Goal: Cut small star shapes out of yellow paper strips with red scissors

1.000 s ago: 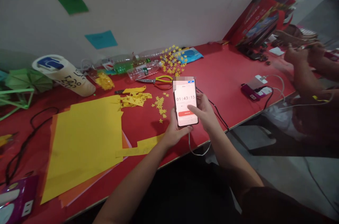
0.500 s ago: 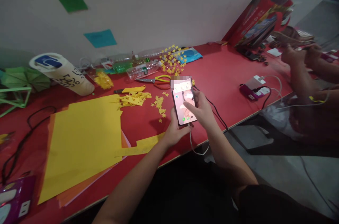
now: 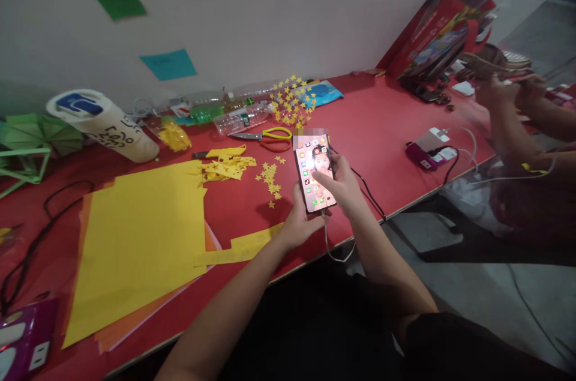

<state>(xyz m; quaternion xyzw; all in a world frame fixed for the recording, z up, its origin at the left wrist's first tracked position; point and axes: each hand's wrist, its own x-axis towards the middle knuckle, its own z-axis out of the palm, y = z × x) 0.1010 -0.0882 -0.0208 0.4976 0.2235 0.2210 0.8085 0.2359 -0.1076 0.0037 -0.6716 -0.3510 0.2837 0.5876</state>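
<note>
Head view of two bare hands at a red tabletop (image 3: 373,123). The smartphone (image 3: 320,159) is held upright-slanted above the near edge of the table, its lit screen showing app icons over a portrait wallpaper; its top is masked by pixelation. The left hand (image 3: 297,222) clasps the lower left side and bottom of the phone, while the right hand (image 3: 345,189) grips the right edge, its thumb extended over the screen; whether the thumb touches the glass cannot be told. The hands lie close together, both closed about the phone. A white cable (image 3: 327,243) hangs in a loop from the phone's lower end. Left of the phone lie small yellow paper stars (image 3: 269,176), and beyond them scissors (image 3: 262,137) with open-loop handles. Farther left are a yellow utility knife (image 3: 227,152), yellow paper scraps (image 3: 228,170) and a large yellow sheet (image 3: 144,243) overlying orange paper (image 3: 110,336). Clear plastic bottles (image 3: 245,121) lie near the wall (image 3: 279,9). At right, a co-worker's hands (image 3: 492,93) appear beyond a purple power strip (image 3: 425,158)
</note>
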